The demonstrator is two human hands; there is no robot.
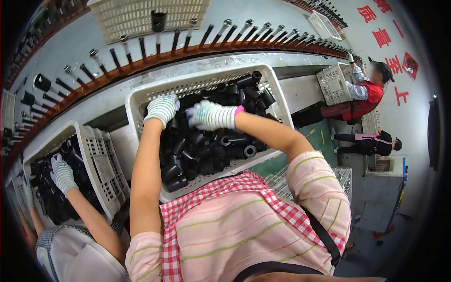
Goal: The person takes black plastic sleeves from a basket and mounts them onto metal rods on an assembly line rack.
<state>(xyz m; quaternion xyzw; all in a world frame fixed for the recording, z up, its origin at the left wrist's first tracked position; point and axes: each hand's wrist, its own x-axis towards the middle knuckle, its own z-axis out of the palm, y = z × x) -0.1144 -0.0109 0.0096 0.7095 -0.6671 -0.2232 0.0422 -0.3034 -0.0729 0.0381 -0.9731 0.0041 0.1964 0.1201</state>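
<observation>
My left hand (162, 110), in a white striped knit glove, is over the left side of a pale plastic crate (278, 98). Its fingers are curled and pressed together, and whatever they hold is hidden. My right hand (212, 115), gloved alike with a pink cuff, is beside it over the crate's middle. Its fingers look bent inward, slightly blurred at the tips; I cannot make out anything in them. Under both hands lies a heap of short black tubular parts (199, 146), some with a round hole at the end.
Beyond the crate runs a brown rail (155, 58) with upright black rods, several tipped with shiny metal. Another pale basket (127, 19) stands behind it. At left, a co-worker's gloved hand (63, 175) reaches into a second crate (101, 162). A person in red (373, 96) handles a basket (332, 87) at right.
</observation>
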